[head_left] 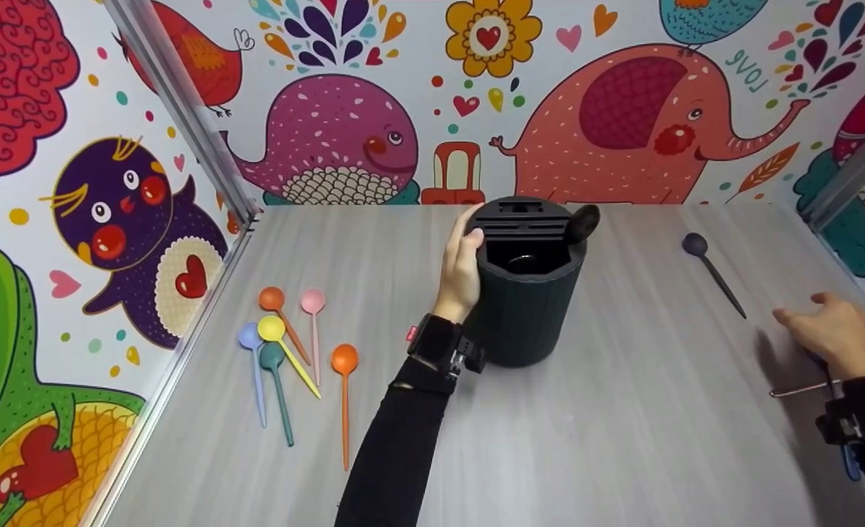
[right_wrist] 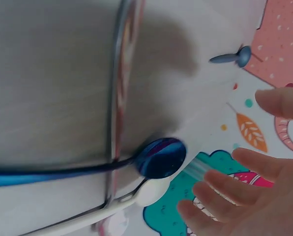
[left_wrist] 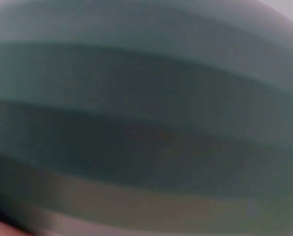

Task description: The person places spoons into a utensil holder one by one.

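Black holder (head_left: 528,307) mid-counter (head_left: 623,439), left hand (head_left: 462,271) curled round its rim; right hand (head_left: 835,333) relaxed, empty, near dark spoon (head_left: 710,271). Left wrist: blurred holder wall. Right wrist: fingers (right_wrist: 249,196) spread, blue spoon (right_wrist: 161,157) beside.

Grey wood-grain table (head_left: 623,454), cartoon-animal walls (head_left: 623,110)
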